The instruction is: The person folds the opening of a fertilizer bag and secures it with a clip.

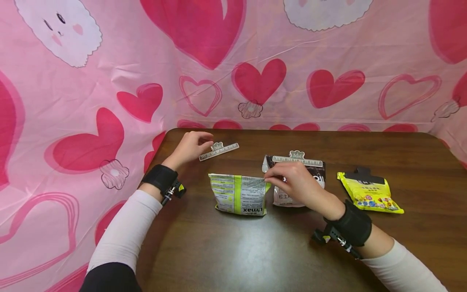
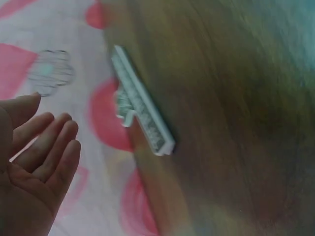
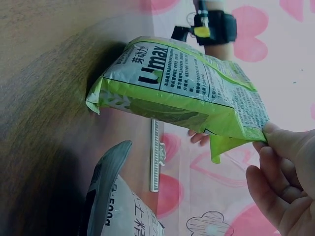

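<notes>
My right hand (image 1: pixel 297 180) pinches the top corner of a green and white printed bag (image 1: pixel 238 195), which stands upright on the table. In the right wrist view the thumb and forefinger grip that corner of the bag (image 3: pixel 182 88). Over at the back left, my left hand (image 1: pixel 192 147) reaches toward a long bag clip (image 1: pixel 219 151) with a piano-key pattern. In the left wrist view the clip (image 2: pixel 140 101) lies on the table, apart from the loosely bent fingers (image 2: pixel 59 162), which hold nothing.
Behind my right hand stands a black and white bag (image 1: pixel 288 198) with a matching piano-key clip (image 1: pixel 297 159) across its top. Farther right lies a yellow bag (image 1: pixel 372 194) with a black clip (image 1: pixel 363 175). Pink heart-patterned cloth (image 1: pixel 255 48) hangs along the edges of the brown table (image 1: pixel 204 251).
</notes>
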Tool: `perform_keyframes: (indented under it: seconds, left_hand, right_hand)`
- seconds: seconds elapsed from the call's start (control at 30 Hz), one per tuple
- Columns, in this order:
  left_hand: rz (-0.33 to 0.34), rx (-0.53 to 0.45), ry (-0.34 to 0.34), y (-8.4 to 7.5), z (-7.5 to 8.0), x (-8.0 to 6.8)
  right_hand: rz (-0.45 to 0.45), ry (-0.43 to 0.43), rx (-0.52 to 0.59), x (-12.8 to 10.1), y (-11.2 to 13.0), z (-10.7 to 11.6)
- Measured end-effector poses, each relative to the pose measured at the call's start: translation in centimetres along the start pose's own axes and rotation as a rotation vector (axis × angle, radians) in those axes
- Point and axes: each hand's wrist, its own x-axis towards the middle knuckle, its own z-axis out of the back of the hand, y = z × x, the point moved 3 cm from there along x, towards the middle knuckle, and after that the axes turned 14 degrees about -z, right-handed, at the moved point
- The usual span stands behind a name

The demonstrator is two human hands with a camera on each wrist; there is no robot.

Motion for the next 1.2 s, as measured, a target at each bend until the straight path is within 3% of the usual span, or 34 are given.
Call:
perform_keyframes:
  seconds: [0.2,0.43,0.83,1.2]
  left_hand:
    - [0.041,0.064,0.116,1.7,-1.7,1.6]
    - [0.094,0.128,0.183,2.7,-3.2,2.4]
    - [0.085,0.183,0.152,3.1,-4.8,2.4]
    - [0.103,0.210,0.185,2.9,-5.2,2.7]
  right_hand:
    - [0.024,-0.011,-0.002,0.1,0.0,0.0]
    - [0.043,-0.023,0.006,0.1,0.0,0.0]
    - [0.022,-0.021,0.000,0.0,0.0,0.0]
    - [0.036,-0.044,-0.006,-0.2,-0.2,-0.2]
